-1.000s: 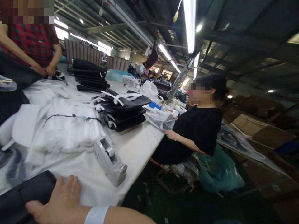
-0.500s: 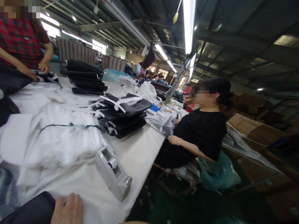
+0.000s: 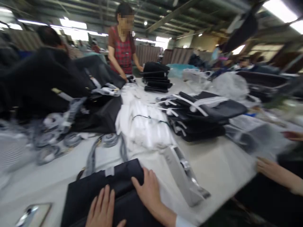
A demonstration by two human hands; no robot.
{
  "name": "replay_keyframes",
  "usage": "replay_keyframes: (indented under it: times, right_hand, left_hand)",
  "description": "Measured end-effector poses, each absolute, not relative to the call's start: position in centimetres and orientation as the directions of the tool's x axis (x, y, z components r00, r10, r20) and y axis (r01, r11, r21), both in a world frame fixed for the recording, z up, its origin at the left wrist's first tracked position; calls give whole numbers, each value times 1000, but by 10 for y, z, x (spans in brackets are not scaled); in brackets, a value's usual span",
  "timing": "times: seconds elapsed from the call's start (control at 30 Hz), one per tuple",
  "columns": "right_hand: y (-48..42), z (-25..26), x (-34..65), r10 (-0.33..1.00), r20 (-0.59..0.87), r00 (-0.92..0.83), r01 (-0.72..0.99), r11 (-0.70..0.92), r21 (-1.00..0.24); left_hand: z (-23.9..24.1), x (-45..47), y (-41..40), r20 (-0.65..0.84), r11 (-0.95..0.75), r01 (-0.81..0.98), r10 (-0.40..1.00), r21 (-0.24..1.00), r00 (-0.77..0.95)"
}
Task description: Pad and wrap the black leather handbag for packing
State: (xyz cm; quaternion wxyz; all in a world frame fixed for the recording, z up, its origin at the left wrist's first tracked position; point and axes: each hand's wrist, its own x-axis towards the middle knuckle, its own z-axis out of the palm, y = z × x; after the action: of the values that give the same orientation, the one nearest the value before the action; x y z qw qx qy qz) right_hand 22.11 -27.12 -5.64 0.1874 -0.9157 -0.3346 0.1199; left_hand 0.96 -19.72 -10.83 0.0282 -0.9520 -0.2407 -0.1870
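Note:
Both my hands rest on a black fabric bag [image 3: 94, 192] lying flat on the white table [image 3: 222, 164] right in front of me. My left hand [image 3: 103, 209] lies flat on it with fingers stretched out. My right hand [image 3: 148, 189] presses on the bag's right edge, fingers extended and slightly curled over it. A grey tape dispenser [image 3: 183, 175] stands just right of my right hand. The picture is smeared by motion.
A pile of white plastic bags [image 3: 144, 124] and a stack of black bags with white straps [image 3: 203, 115] lie beyond. Grey straps [image 3: 71, 138] and dark bags crowd the left. A person in a red plaid top [image 3: 122, 52] works at the far end; another person's hand [image 3: 270, 167] shows at right.
The view has swung left and down from the seated person to the table. My left hand has come into view on the black bag beside my right hand.

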Motion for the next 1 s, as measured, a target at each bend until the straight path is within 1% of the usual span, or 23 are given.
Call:
replay_keyframes:
  times: [0.07, 0.13, 0.2, 0.37, 0.5, 0.53, 0.57, 0.63, 0.7, 0.73, 0.8, 0.87, 0.93, 1.0]
  right_hand:
    - [-266, -64, 229, 696, -33, 718, 627, -666, -404]
    - [-264, -73, 234, 731, 8, 683, 673, -624, -398]
    - [-265, -79, 238, 747, 17, 665, 691, -606, -393]
    - [-267, -80, 245, 766, -34, 642, 691, -598, -407]
    - [-265, -76, 252, 765, -123, 632, 643, -607, -467]
    - [-265, -74, 254, 762, -151, 629, 627, -613, -481]
    - [-265, -72, 255, 758, -184, 626, 611, -623, -488]
    - [-265, -66, 255, 739, -259, 622, 584, -657, -477]
    - [-266, -61, 256, 714, -329, 619, 558, -694, -456]
    - [-267, -58, 256, 701, -357, 617, 541, -708, -454]
    - [-270, -54, 257, 695, -386, 606, 508, -712, -484]
    - [-275, -51, 259, 713, -385, 586, 480, -689, -544]
    - [-282, -49, 261, 740, -356, 570, 454, -646, -614]
    - [-290, -49, 262, 762, -322, 562, 433, -602, -671]
  left_hand:
    - [-99, 12, -194, 374, -877, 476, 420, -68, 827]
    - [-89, 19, -193, 350, -859, 501, 441, -100, 826]
    - [-81, 23, -192, 333, -850, 516, 459, -105, 824]
    - [-81, 24, -191, 304, -853, 503, 447, -139, 841]
    - [-80, 19, -186, 313, -868, 471, 408, -160, 858]
    - [-77, 16, -185, 319, -862, 485, 422, -151, 849]
    - [-74, 10, -183, 324, -837, 533, 473, -126, 819]
    - [-69, -6, -179, 313, -705, 709, 670, -16, 674]
    - [-68, -28, -173, 228, -505, 847, 856, 166, 465]
    - [-70, -39, -170, 156, -421, 867, 907, 268, 392]
    - [-75, -58, -166, -1, -286, 842, 947, 457, 322]
    - [-81, -72, -162, -150, -114, 804, 958, 584, 245]
    - [-84, -81, -160, -292, 80, 770, 946, 633, 142]
    - [-82, -85, -158, -417, 207, 735, 902, 645, 112]
